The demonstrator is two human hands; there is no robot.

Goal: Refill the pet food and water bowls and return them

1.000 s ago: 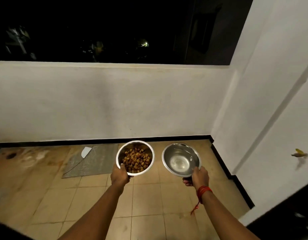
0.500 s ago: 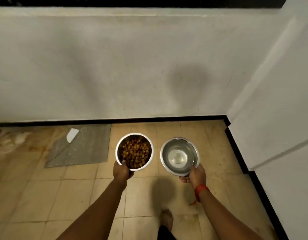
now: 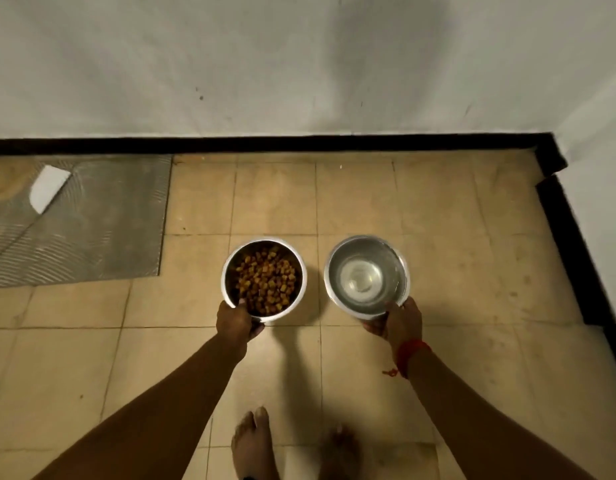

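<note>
My left hand (image 3: 236,320) grips the near rim of a steel food bowl (image 3: 265,278) filled with brown kibble. My right hand (image 3: 400,320), with a red thread at the wrist, grips the near rim of a steel water bowl (image 3: 367,275) that holds clear water. Both bowls sit side by side low over the beige tiled floor (image 3: 368,202), each casting a shadow on the tiles close beside it. Whether they touch the floor I cannot tell.
A grey ribbed mat (image 3: 92,223) with a white tag lies on the floor to the left. A white wall (image 3: 299,64) with a black skirting runs across ahead, and another wall closes the right side. My bare feet (image 3: 254,445) stand below the bowls.
The view has tilted down from the dark window to the floor. Both bowls have come lower and closer to the tiles, still held in my hands.
</note>
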